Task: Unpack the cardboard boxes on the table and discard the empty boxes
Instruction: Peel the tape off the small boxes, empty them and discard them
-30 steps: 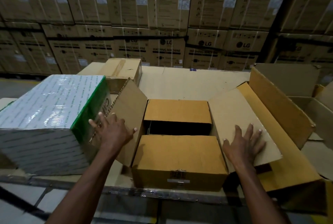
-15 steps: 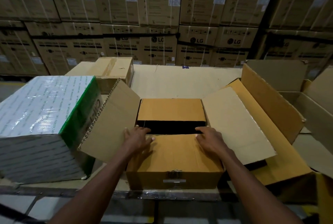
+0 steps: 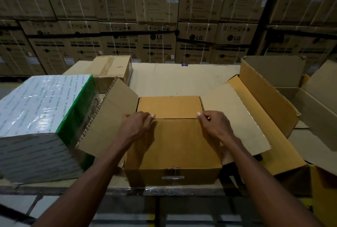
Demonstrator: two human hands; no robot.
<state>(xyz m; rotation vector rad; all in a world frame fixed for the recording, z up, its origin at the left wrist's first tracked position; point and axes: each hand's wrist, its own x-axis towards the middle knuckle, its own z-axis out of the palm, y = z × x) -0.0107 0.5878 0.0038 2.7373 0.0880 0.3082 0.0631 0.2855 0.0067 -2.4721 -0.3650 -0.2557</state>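
An open brown cardboard box (image 3: 173,173) stands at the table's near edge, its two side flaps spread out left (image 3: 111,115) and right (image 3: 231,117). The far inner flap (image 3: 169,107) lies flat. My left hand (image 3: 136,126) and my right hand (image 3: 213,126) each grip the far edge of the near inner flap (image 3: 175,142), fingers curled over it near its two corners. That flap is tilted up and hides the inside of the box.
A white and green film-wrapped box (image 3: 42,117) stands against the left flap. A taped smaller carton (image 3: 109,69) sits behind it. Opened cartons (image 3: 273,84) crowd the right side. Stacked washing-machine cartons (image 3: 156,44) form a wall behind the cardboard-covered table (image 3: 182,79).
My hands left the side flaps, came in to the near inner flap and took hold of its far edge. The flap has risen and the dark gap is covered.
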